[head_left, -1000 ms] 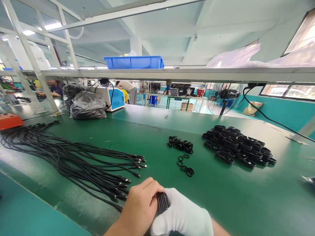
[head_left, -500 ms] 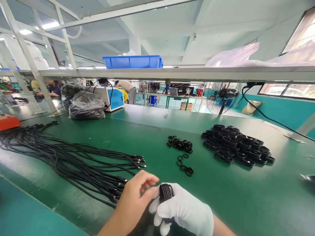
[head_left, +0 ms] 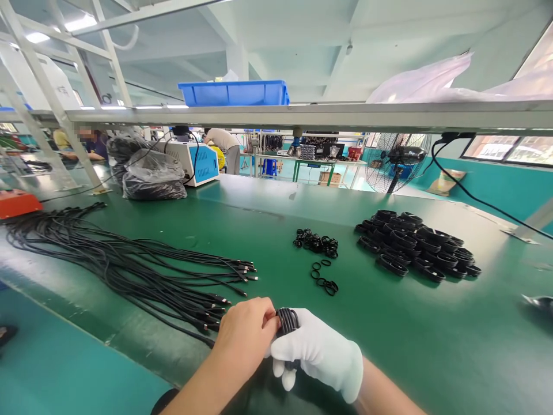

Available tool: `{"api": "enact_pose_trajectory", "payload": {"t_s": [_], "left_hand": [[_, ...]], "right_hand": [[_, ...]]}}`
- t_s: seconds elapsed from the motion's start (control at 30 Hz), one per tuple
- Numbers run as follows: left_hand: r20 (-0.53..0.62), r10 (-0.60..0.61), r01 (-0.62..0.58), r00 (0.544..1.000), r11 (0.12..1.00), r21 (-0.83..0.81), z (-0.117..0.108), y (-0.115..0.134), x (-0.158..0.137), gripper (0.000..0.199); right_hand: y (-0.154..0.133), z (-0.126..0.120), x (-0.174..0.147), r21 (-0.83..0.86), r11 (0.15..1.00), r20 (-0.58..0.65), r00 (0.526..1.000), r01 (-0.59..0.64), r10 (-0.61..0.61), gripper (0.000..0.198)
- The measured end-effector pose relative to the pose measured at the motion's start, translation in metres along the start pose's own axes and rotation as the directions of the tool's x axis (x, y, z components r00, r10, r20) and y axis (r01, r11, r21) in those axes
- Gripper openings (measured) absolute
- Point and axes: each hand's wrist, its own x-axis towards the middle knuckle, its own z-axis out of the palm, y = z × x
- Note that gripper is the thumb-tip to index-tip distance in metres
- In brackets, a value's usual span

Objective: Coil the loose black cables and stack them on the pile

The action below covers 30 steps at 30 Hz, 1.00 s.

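A black coiled cable (head_left: 287,321) is wrapped in my right hand (head_left: 313,351), which wears a white glove and has its thumb across the coil's lower part. Bare and closed, my left hand (head_left: 249,325) pinches at the coil's left side; its fingertips are partly hidden. To the left, many straight black cables (head_left: 155,279) lie in a bundle, their metal plugs towards my left hand. Beyond my hands are a few loose black rings (head_left: 320,275) and a small heap of black rings (head_left: 315,241). Further right stands a pile of coiled black cables (head_left: 415,245).
Across the green table (head_left: 242,225) runs a shelf (head_left: 319,117) holding a blue tray (head_left: 233,93). Plastic bags (head_left: 153,176) and a blue-and-white machine (head_left: 194,161) stand at the back left. A fan (head_left: 397,158) is behind the table. A person (head_left: 227,147) bends over in the background.
My left hand's fingers have closed in against the coil's left side; before, they were raised and apart. My right hand still holds the coil. The camera view has shifted slightly.
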Motion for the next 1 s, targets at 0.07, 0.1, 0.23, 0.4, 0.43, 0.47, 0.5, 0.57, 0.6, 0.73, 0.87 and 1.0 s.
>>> {"api": "enact_pose_trajectory", "payload": {"t_s": [0.07,0.1,0.23,0.4,0.43,0.47,0.5,0.57,0.6,0.73,0.87,1.0], "left_hand": [[0.04,0.009,-0.006,0.999,0.997,-0.079,0.001,-0.002,-0.001,0.019],[0.049,0.01,-0.005,0.999,0.994,-0.112,0.003,-0.002,0.0,0.02],[0.017,-0.012,0.013,1.0,0.999,-0.052,0.007,0.002,0.002,0.022],[-0.028,0.029,-0.028,0.999,0.999,0.035,-0.003,0.002,0.001,0.014],[-0.025,0.049,-0.05,0.998,0.998,-0.026,-0.005,0.0,0.0,0.007],[-0.009,0.075,-0.075,0.997,0.99,-0.123,-0.008,-0.003,-0.001,0.004],[0.021,0.105,-0.097,0.994,0.966,-0.242,-0.009,-0.006,-0.002,0.012],[0.1,0.164,-0.099,0.981,0.88,-0.465,-0.009,-0.012,-0.002,0.016],[0.132,0.177,-0.082,0.975,0.846,-0.527,-0.008,-0.013,-0.002,0.013],[0.063,0.154,-0.101,0.986,0.854,-0.51,-0.001,-0.013,0.001,0.005],[0.014,0.226,-0.201,0.974,0.891,-0.406,0.004,-0.007,0.001,0.017],[0.025,0.336,-0.321,0.941,0.917,-0.238,0.014,-0.005,-0.002,0.03]], "right_hand": [[0.002,-0.001,0.0,0.021,1.0,0.032,0.999,-0.008,0.007,0.016],[0.003,-0.001,0.0,0.031,0.999,0.042,0.999,-0.008,0.006,0.016],[0.006,-0.001,0.002,0.008,1.0,0.008,1.0,0.002,-0.002,0.012],[0.005,0.004,0.001,0.064,0.998,-0.038,0.999,0.002,0.0,0.012],[0.004,0.005,0.0,0.078,0.997,-0.026,0.999,-0.019,0.021,0.009],[0.004,0.005,-0.001,0.09,0.995,-0.003,0.999,-0.037,0.038,0.009],[0.004,0.004,-0.002,0.098,0.994,0.031,0.998,-0.057,0.054,0.01],[0.005,0.003,-0.003,0.09,0.993,0.074,0.994,-0.083,0.076,0.014],[0.006,0.002,-0.003,0.077,0.993,0.075,0.994,-0.091,0.085,0.016],[0.007,0.0,-0.002,0.08,0.995,0.051,0.997,-0.066,0.062,0.018],[0.004,-0.004,-0.003,0.084,0.995,0.006,0.998,-0.059,0.059,0.011],[-0.001,-0.01,-0.004,0.06,0.997,-0.036,0.998,-0.055,0.057,0.008]]}}
